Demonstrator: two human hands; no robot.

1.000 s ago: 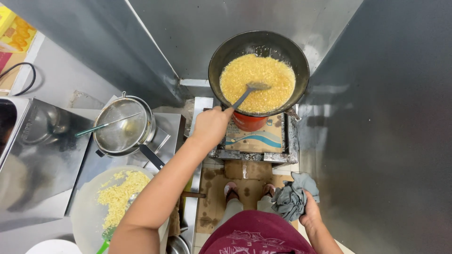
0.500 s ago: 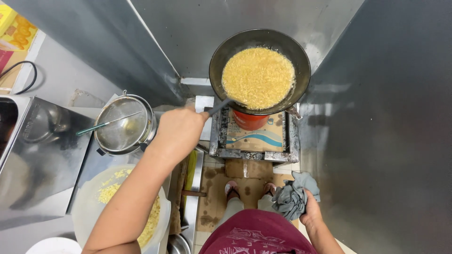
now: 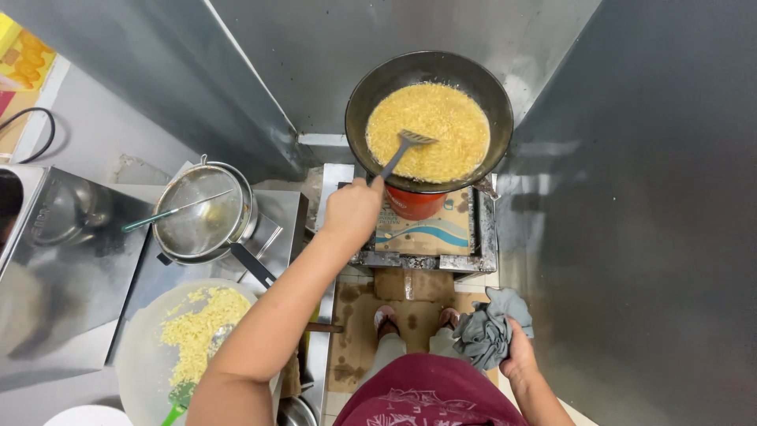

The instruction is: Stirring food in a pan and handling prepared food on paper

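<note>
Holding a pale yellow, grainy mass that fills most of its bottom, the black wok (image 3: 430, 79) sits on a red burner (image 3: 415, 203) at the far end of the narrow space, between grey metal walls. To the left, on the steel tabletop (image 3: 71, 268), a round metal strainer (image 3: 203, 211) rests over a pot with a green-handled utensil (image 3: 169, 213) lying across it; its mesh looks empty. Nearer the person, a pale round tray (image 3: 146, 355) carries a loose heap of the same yellow bits.

The left hand (image 3: 352, 211) reaches forward from a long, nearly straight arm, fingers closed around the dark handle of a slotted spatula (image 3: 402, 150). The right hand (image 3: 516, 355) hangs low by the hip, closed on a bunched grey cloth (image 3: 486, 331).

The spatula's long axis runs diagonally, from the handle at the lower left, over the wok's near rim, up to the right. Its flat slotted blade points away from the person and lies on the yellow food at its left-centre. Below the stove, the person's feet stand on stained brown cardboard (image 3: 355, 331) on the floor.
</note>
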